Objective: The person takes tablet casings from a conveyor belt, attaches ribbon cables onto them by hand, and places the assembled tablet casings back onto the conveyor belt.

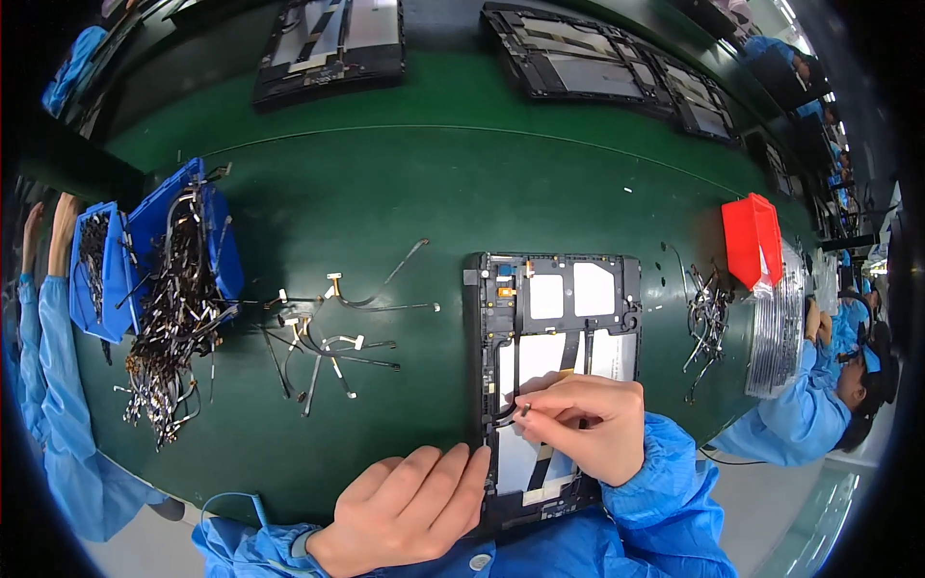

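A tablet chassis (pixel 597 337) with a black frame and silvery panels lies in front of me on the green table. My right hand (pixel 593 424) is over its lower half, thumb and index finger pinching the end of a thin black cable (pixel 507 416). That cable bends down onto the frame's left side. My left hand (pixel 414 501) lies at the chassis' lower left edge, palm down, fingers stretched out and touching it, holding nothing. To the left, several loose black cables (pixel 313 337) with white connectors are scattered on the table.
Blue bins (pixel 224 255) at the left overflow with black cables. On the right are another cable pile (pixel 708 313), a red bin (pixel 752 241) and stacked clear trays (pixel 776 337). More chassis (pixel 332 48) lie along the far side. People in blue sleeves work on both sides.
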The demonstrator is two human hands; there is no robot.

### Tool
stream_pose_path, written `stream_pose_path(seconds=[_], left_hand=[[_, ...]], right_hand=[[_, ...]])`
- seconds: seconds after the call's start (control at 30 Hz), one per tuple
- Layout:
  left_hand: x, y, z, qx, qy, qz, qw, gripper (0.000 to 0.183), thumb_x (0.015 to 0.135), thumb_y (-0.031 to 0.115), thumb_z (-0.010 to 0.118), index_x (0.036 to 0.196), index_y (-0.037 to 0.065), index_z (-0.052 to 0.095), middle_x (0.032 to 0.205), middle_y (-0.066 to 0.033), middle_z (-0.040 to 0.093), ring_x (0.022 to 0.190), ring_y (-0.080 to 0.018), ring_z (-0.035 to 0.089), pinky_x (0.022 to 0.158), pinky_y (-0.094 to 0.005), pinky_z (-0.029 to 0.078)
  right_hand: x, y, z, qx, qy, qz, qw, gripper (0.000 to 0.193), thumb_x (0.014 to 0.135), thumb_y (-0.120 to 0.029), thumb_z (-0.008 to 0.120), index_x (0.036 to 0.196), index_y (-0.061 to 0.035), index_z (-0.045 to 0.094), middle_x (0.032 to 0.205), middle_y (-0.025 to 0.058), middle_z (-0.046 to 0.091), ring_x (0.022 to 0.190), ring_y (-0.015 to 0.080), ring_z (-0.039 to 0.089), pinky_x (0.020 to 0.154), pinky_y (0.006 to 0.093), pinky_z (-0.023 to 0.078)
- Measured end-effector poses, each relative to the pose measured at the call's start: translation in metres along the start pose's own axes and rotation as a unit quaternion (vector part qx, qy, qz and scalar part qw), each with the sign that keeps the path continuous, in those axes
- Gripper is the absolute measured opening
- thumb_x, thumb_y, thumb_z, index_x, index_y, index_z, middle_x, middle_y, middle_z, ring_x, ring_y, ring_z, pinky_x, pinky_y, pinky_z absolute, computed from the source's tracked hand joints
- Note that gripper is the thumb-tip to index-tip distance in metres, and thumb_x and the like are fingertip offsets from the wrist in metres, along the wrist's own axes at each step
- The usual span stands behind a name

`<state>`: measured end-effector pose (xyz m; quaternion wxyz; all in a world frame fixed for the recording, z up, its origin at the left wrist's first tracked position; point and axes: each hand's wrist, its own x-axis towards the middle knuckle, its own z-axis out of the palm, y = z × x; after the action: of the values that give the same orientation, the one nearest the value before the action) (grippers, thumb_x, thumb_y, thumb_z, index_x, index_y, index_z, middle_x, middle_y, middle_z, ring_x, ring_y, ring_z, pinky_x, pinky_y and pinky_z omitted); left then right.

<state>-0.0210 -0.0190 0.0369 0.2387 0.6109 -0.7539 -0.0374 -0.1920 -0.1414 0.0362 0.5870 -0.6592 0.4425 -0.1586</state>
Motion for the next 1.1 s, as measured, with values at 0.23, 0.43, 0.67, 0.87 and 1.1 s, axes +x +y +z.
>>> stream_pose_path(seconds=[0.23, 0.43, 0.67, 0.87, 1.1], left_hand=[[0.002, -0.008, 0.015, 0.056, -0.007, 0.045, 0.997, 0.028, 0.068, 0.014, 0.065, 0.094, 0.010, 0.073, 0.091, -0.0004, 0.066, 0.078, -0.0153, 0.059, 0.058, -0.0233, 0.045], [0.010, -0.013, 0.021, 0.107, 0.000, 0.080, 0.991, 0.018, 0.080, 0.017, 0.057, 0.092, 0.012, 0.069, 0.082, 0.0014, 0.061, 0.075, -0.0116, 0.057, 0.055, -0.0207, 0.040], [0.008, 0.002, 0.021, 0.102, 0.000, 0.076, 0.992, 0.013, 0.080, 0.013, 0.057, 0.087, 0.009, 0.065, 0.077, -0.0001, 0.055, 0.072, -0.0124, 0.057, 0.073, -0.0262, 0.052], [0.009, 0.020, 0.039, 0.073, 0.000, 0.128, 0.989, 0.009, 0.080, 0.014, 0.055, 0.084, 0.007, 0.059, 0.082, -0.0023, 0.049, 0.080, -0.0145, 0.055, 0.094, -0.0303, 0.051], [0.009, 0.024, 0.046, 0.110, -0.001, 0.100, 0.989, 0.009, 0.080, 0.014, 0.055, 0.084, 0.008, 0.060, 0.084, -0.0037, 0.051, 0.084, -0.0175, 0.057, 0.086, -0.0292, 0.054]], right_hand=[[-0.002, 0.001, 0.002, -0.094, 0.011, -0.064, 0.993, 0.016, 0.076, 0.000, 0.075, 0.091, 0.0006, 0.071, 0.080, 0.0091, 0.068, 0.063, 0.0116, 0.063, 0.056, 0.0218, 0.051], [0.000, 0.000, -0.002, -0.107, -0.003, -0.079, 0.991, 0.017, 0.075, 0.000, 0.075, 0.091, 0.0003, 0.071, 0.077, 0.0083, 0.067, 0.062, 0.0129, 0.062, 0.055, 0.0224, 0.050], [-0.001, 0.003, 0.000, -0.082, -0.007, -0.069, 0.994, 0.017, 0.075, 0.000, 0.075, 0.092, -0.0002, 0.071, 0.078, 0.0082, 0.067, 0.063, 0.0138, 0.063, 0.056, 0.0231, 0.051], [-0.001, 0.003, -0.002, -0.081, -0.021, -0.084, 0.993, 0.017, 0.077, -0.001, 0.074, 0.093, 0.0000, 0.070, 0.080, 0.0092, 0.067, 0.065, 0.0142, 0.064, 0.057, 0.0230, 0.052], [0.011, 0.001, -0.011, -0.050, -0.020, -0.057, 0.997, 0.024, 0.076, -0.005, 0.076, 0.099, -0.0030, 0.070, 0.079, 0.0036, 0.057, 0.058, 0.0074, 0.054, 0.051, 0.0229, 0.045]])
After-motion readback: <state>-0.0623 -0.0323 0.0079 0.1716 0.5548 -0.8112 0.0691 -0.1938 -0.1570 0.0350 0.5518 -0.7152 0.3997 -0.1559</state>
